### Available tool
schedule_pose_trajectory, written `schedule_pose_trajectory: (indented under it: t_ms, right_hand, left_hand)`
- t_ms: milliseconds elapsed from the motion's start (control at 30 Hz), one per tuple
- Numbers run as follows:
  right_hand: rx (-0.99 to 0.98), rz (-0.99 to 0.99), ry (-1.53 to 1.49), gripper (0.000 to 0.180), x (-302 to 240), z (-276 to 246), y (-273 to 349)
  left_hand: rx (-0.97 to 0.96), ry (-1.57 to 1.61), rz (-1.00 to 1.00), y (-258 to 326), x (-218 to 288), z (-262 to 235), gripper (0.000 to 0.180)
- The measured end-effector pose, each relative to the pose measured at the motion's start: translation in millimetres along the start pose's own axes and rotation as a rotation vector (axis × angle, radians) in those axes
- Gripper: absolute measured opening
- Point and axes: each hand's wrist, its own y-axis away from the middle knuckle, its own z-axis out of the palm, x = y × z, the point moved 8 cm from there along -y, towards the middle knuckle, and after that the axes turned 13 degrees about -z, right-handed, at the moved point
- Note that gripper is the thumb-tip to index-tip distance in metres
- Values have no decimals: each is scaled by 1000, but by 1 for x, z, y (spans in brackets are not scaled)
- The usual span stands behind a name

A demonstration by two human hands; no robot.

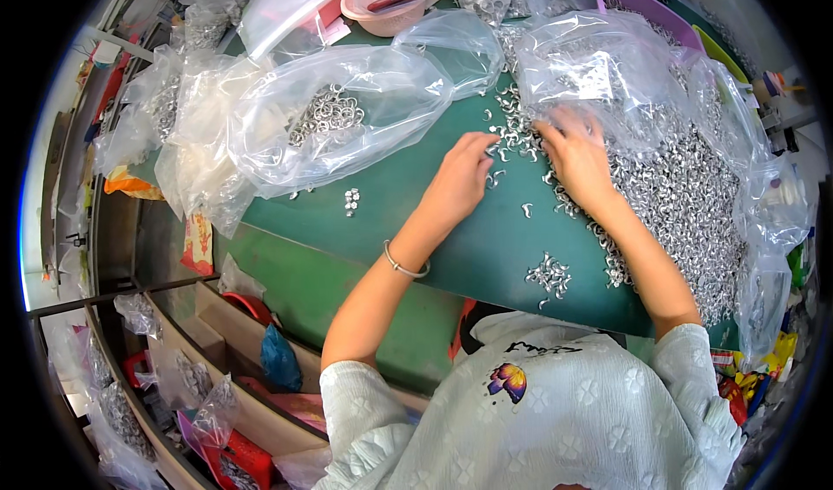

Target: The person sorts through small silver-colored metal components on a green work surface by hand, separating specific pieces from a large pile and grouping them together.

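the right hand (580,162) is partly blurred, and the lower edge cuts off the pale shirt (564,412).

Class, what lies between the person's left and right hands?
In the head view, small curved silver metal pieces lie loose on the green tabletop between the left hand and right hand.

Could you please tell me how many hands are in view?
2: the left hand by loose metal parts, the right hand at the left side of the main heap.

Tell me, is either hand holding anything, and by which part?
It can't be told: the left hand has its fingertips close to small curved metal pieces, the right hand is blurred beside them, and no hold shows clearly.
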Motion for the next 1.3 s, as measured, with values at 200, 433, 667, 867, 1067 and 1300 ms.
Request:
schedule_pose_trajectory:
  t_ms: [200, 433, 667, 867, 1067, 1300]
  right_hand:
    - [-12, -231, -332, 47, -60, -19, -2]
    - [-142, -241, -10, 23, -34, 6, 12]
    - [-20, 15, -95, 28, -11, -11, 19]
    - [-69, 6, -105, 54, -25, 13, -11]
    - [-186, -359, -479, 47, -68, 7, 13]
    - [-161, -181, -371, 57, -56, 2, 3]
  left_hand:
    - [160, -367, -61, 57, 18, -16, 43]
    - [136, -472, -169, 82, 17, -21, 43]
    - [51, -436, 17, 13, 12, -9, 50]
    - [-152, -344, 93, -49, -6, 30, 42]
    - [-117, 88, -172, -29, -35, -3, 34]
    - [-5, 480, -329, -18, -59, -33, 36]
